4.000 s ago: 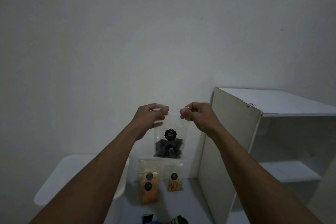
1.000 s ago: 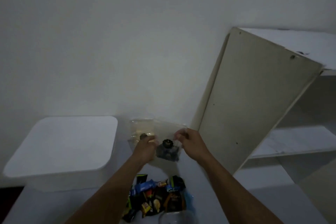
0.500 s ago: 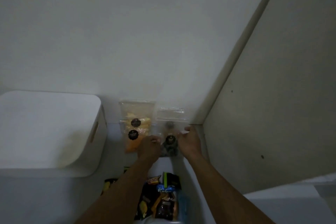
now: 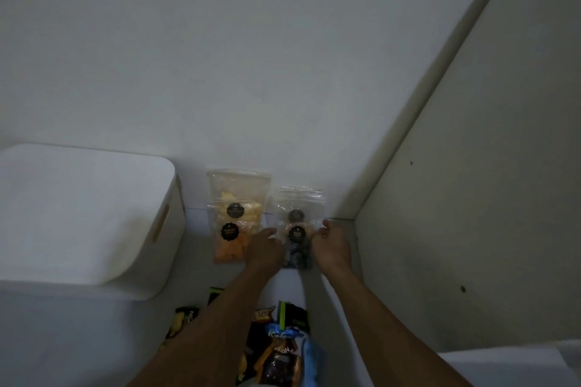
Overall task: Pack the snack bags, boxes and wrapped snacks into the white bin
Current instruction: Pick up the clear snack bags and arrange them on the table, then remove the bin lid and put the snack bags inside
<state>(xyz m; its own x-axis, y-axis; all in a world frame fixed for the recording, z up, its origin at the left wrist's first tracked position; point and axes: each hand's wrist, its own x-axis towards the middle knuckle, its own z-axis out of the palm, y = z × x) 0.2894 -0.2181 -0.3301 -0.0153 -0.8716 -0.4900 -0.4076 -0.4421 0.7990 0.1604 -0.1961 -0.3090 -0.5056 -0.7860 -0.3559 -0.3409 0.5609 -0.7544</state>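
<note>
Snack bag (image 4: 297,256) between the hands (image 4: 265,248) (image 4: 331,247)

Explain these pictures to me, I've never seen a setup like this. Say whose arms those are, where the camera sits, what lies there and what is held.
No machine here: the arms are a person's own, and the camera sits on their head, looking forward and down. The left hand and right hand are at either side of a bag of dark snacks, set by the wall in front of other clear bags. Whether the fingers pinch it or only touch it is too blurred to tell. Left of it stand chip bags. The bin sits further left, wrapped snacks lie piled near the person, and a shelf unit is on the right.
</note>
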